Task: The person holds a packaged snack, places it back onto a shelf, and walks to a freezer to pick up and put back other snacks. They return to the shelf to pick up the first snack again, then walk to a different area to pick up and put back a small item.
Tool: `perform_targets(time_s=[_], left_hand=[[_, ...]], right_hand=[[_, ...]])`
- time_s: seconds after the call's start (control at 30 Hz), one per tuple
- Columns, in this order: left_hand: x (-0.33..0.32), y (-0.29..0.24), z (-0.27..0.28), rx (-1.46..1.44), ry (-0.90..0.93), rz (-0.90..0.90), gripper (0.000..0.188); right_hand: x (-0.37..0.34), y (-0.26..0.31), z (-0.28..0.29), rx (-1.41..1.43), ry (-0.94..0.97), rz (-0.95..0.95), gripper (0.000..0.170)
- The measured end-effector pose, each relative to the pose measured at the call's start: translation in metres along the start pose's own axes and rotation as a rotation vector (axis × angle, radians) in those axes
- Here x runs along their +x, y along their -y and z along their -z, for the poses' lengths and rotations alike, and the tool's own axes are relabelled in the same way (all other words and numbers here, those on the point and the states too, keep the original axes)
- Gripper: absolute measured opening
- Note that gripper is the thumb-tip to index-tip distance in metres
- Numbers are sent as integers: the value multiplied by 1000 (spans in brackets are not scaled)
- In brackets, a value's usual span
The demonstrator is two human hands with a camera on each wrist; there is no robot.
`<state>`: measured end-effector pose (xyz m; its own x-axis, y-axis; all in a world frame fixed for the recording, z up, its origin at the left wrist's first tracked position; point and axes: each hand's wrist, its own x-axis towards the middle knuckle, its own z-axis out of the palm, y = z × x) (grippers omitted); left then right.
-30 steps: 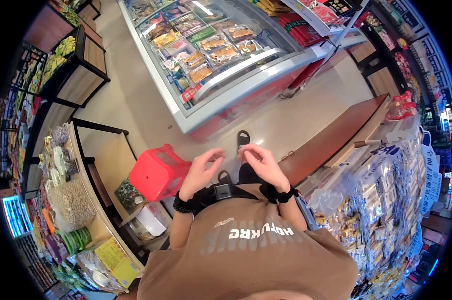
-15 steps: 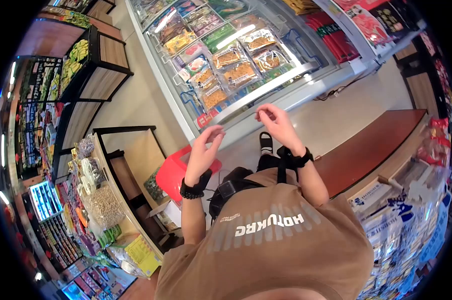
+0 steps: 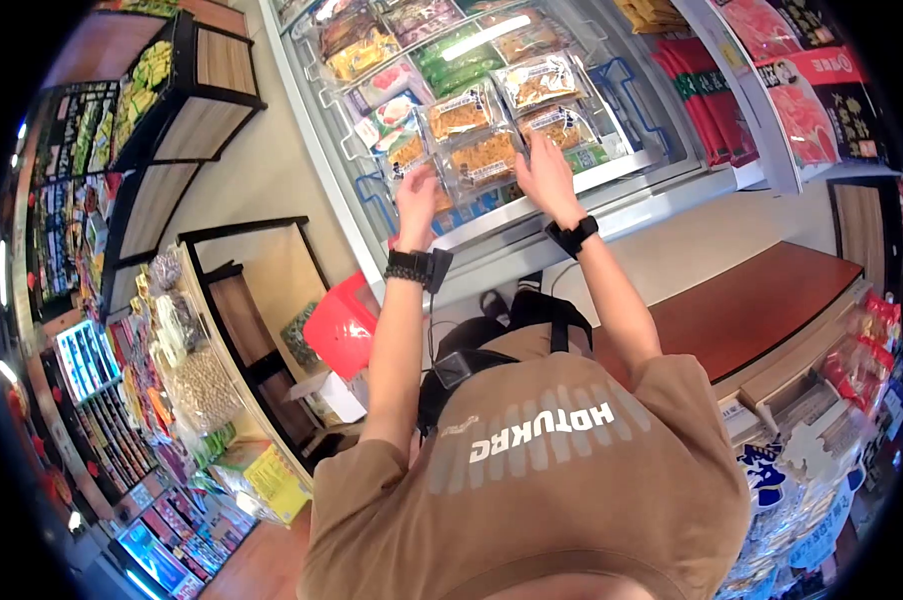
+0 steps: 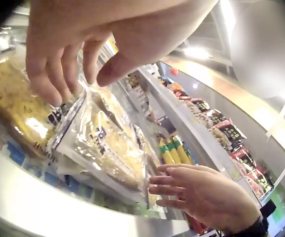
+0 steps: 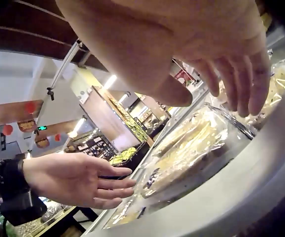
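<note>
My left hand (image 3: 418, 208) is over the near edge of a freezer (image 3: 492, 225), its fingertips at a clear-wrapped packet of golden-brown food (image 3: 408, 156). To the right, my right hand (image 3: 549, 184) reaches in with its fingertips at another such packet (image 3: 562, 128). Between the two hands lies a middle packet (image 3: 482, 158) of the same kind. In the left wrist view the fingers (image 4: 55, 81) hang loosely bent above the shiny wrappers. The right wrist view has the other fingers (image 5: 239, 86) pointing down onto a wrapper, with the thumb apart from them.
Wire dividers (image 3: 627, 95) and a raised rim bound the freezer. Red packets (image 3: 707, 110) lie in its right section. A red stool (image 3: 342, 325) stands on the floor at left, beside a goods shelf (image 3: 207, 390). A brown board (image 3: 742, 310) is at right.
Both hands have moved forward from in front of the body, over the freezer's rim and down to the packets. The freezer now fills more of the head view.
</note>
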<state>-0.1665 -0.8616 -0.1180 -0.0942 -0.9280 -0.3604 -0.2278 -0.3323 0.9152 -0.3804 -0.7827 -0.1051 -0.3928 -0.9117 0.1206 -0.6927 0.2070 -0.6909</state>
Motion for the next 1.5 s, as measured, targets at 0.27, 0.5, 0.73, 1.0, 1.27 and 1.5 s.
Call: perform_targets(time_s=[0.27, 0.5, 0.73, 1.0, 1.27, 1.5], left_hand=[[-1, 13, -12, -171, 83, 176, 44], [-14, -2, 12, -161, 121, 111, 19], [-43, -10, 47, -139, 337, 156, 14], [-75, -12, 50, -226, 670, 9, 10], [-82, -3, 58, -150, 748, -81, 17], [-113, 10, 56, -128, 863, -134, 25]], right_hand=[[12, -12, -16, 155, 125, -210, 37], [-14, -2, -20, 479, 18, -243, 31], [-67, 51, 10, 874, 2, -446, 30], [-146, 81, 26, 884, -160, -495, 20], [-202, 104, 10, 566, -279, -561, 18], [-257, 140, 4, 440, -586, -552, 19]])
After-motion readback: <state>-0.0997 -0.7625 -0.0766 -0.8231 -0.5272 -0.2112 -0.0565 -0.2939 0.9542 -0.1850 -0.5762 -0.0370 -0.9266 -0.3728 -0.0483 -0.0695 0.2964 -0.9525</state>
